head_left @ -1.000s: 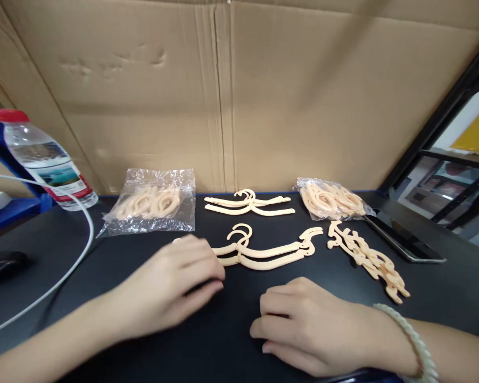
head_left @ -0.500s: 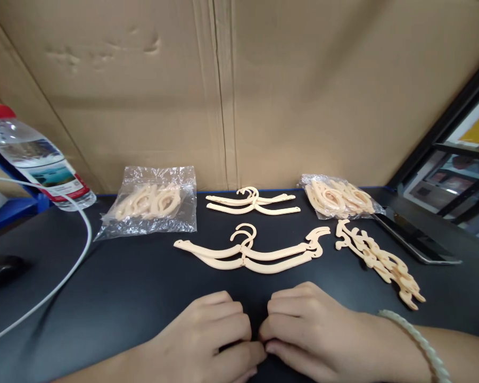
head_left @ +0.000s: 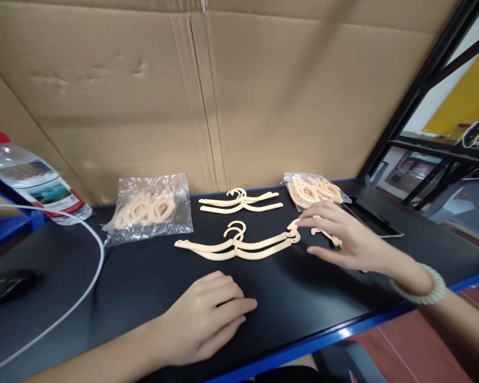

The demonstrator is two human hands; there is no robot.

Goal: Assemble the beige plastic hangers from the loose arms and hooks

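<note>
Curving in pale cream, two slim, hooked hangers [head_left: 263, 255] are laid on the counter [head_left: 135, 287]. Near their right end, the grip of the right hand [head_left: 353, 236] is spread wide; before them, the left hand [head_left: 211, 314] is loosely parted.

No text, brand or number can be read with certainty. A printed label [head_left: 50, 190] wraps the clear plastic bottle with a red screw cap [head_left: 18, 164] at the left edge of the frame; it carries a blue-green landscape picture and, towards its lower right end, a red band with small pale marks, too small and blurred to make out.
</note>
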